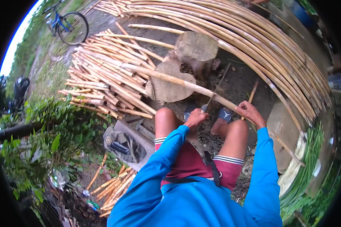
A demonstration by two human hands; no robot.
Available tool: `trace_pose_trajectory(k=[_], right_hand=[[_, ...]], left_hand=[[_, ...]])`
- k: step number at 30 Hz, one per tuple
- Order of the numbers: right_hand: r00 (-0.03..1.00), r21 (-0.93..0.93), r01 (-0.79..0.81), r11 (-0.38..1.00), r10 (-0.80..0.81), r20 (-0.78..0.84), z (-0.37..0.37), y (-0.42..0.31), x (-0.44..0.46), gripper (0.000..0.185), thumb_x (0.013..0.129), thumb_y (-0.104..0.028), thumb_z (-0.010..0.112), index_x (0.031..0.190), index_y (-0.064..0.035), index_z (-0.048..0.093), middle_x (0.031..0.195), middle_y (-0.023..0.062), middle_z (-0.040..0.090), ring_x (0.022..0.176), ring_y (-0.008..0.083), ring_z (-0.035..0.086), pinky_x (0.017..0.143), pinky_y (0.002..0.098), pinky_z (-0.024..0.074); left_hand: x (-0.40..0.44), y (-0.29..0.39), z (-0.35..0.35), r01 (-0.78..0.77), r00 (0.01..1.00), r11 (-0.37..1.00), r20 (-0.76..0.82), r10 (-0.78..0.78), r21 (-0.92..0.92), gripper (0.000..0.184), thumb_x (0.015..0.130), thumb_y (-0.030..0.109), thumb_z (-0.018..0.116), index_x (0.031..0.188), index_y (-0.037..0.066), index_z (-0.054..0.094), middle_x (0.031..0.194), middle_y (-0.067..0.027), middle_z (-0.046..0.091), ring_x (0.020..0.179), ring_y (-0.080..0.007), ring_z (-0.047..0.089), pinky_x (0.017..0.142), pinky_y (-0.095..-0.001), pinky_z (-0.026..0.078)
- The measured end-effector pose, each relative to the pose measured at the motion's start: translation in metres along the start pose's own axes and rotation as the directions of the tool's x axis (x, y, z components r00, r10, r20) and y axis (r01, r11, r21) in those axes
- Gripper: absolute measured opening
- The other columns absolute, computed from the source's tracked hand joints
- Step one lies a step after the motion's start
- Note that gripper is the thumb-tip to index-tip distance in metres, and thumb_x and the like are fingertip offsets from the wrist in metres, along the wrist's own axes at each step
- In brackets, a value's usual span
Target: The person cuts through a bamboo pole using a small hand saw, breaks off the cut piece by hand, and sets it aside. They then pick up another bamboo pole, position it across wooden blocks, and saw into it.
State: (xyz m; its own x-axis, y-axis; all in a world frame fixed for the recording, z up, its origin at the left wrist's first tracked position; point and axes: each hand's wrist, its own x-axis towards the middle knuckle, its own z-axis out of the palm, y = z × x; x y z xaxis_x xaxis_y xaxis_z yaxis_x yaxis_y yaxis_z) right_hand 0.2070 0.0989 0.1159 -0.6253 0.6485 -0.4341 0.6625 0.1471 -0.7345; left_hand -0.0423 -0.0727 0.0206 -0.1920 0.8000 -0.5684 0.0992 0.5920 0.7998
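Note:
My left hand [196, 118] is closed round the handle of a long-bladed knife [221, 80]. The thin blade points up and away from me, crossing a bamboo pole [193, 86]; whether it touches the pole I cannot tell. My right hand [251, 114] grips that same pole, thumb and fingers around it, just right of the knife. Leftwards the pole lies across the top of a low wooden stump [170, 85]. On its other side a thinner length appears to continue past my right hand toward the lower right.
A taller stump [197, 46] stands behind. Cut bamboo pieces [106, 75] are heaped at left; long bamboo poles [254, 41] curve across the back and right. A cap [125, 145] lies on a board beside my left leg. Green stalks [308, 162] lie at right, a bicycle [70, 26] stands far left.

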Motion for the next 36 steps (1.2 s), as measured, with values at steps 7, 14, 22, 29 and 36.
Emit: trace_pose_trajectory(k=[7, 14, 22, 29, 36], right_hand=[[0.871, -0.456, -0.079, 0.887, -0.16, -0.464, 0.08, -0.004, 0.024, 0.042, 0.076, -0.04, 0.073, 0.104, -0.0108, 0.062, 0.104, 0.0138, 0.068, 0.1, 0.0372, 0.062, 0.087, 0.0512, 0.0455], [0.81, -0.479, -0.091, 0.873, -0.215, -0.546, 0.085, -0.001, 0.014, 0.035, 0.073, -0.034, 0.073, 0.098, -0.0112, 0.062, 0.103, 0.0107, 0.067, 0.1, 0.0338, 0.061, 0.084, 0.0516, 0.045], [0.736, -0.402, -0.14, 0.905, -0.177, -0.654, 0.095, 0.004, 0.012, 0.034, 0.07, -0.031, 0.072, 0.093, -0.0098, 0.06, 0.097, 0.0103, 0.062, 0.1, 0.0319, 0.058, 0.089, 0.0509, 0.0411], [0.77, -0.365, -0.122, 0.923, -0.143, -0.621, 0.096, 0.009, 0.016, 0.039, 0.07, -0.03, 0.068, 0.102, -0.0077, 0.061, 0.105, 0.0133, 0.061, 0.108, 0.0325, 0.055, 0.098, 0.052, 0.035], [0.819, -0.309, -0.098, 0.946, -0.1, -0.566, 0.093, 0.006, 0.016, 0.045, 0.073, -0.031, 0.068, 0.11, -0.007, 0.06, 0.109, 0.0142, 0.061, 0.111, 0.0336, 0.055, 0.102, 0.0543, 0.0335]], left_hand=[[-0.001, -0.005, 0.0, 0.033, 0.999, 0.999, -0.01, -0.033, 0.026, 0.039, 0.076, 0.037, 0.065, 0.075, -0.001, 0.059, 0.071, -0.0149, 0.063, 0.069, -0.0269, 0.061, 0.065, -0.0422, 0.046], [-0.006, -0.014, -0.003, -0.06, 0.996, 0.996, -0.066, 0.055, -0.065, 0.032, 0.081, 0.033, 0.066, 0.074, 0.002, 0.058, 0.065, -0.0032, 0.057, 0.057, -0.014, 0.051, 0.053, -0.0345, 0.04], [-0.022, 0.009, 0.005, -0.171, 0.983, 0.98, 0.051, 0.177, -0.105, 0.028, 0.084, 0.031, 0.063, 0.076, 0.004, 0.061, 0.056, 0.0011, 0.045, 0.046, -0.0101, 0.04, 0.044, -0.0277, 0.033], [-0.018, 0.001, 0.013, -0.191, 0.978, 0.98, 0.07, 0.194, -0.048, 0.029, 0.083, 0.035, 0.065, 0.085, 0.006, 0.061, 0.062, 0.0011, 0.045, 0.049, -0.0099, 0.042, 0.044, -0.0261, 0.032], [-0.028, 0.01, 0.016, -0.055, 0.998, 0.998, 0.024, 0.055, 0.037, 0.03, 0.088, 0.038, 0.062, 0.082, 0.008, 0.059, 0.059, 0.0016, 0.043, 0.045, -0.0099, 0.041, 0.043, -0.0271, 0.034]])
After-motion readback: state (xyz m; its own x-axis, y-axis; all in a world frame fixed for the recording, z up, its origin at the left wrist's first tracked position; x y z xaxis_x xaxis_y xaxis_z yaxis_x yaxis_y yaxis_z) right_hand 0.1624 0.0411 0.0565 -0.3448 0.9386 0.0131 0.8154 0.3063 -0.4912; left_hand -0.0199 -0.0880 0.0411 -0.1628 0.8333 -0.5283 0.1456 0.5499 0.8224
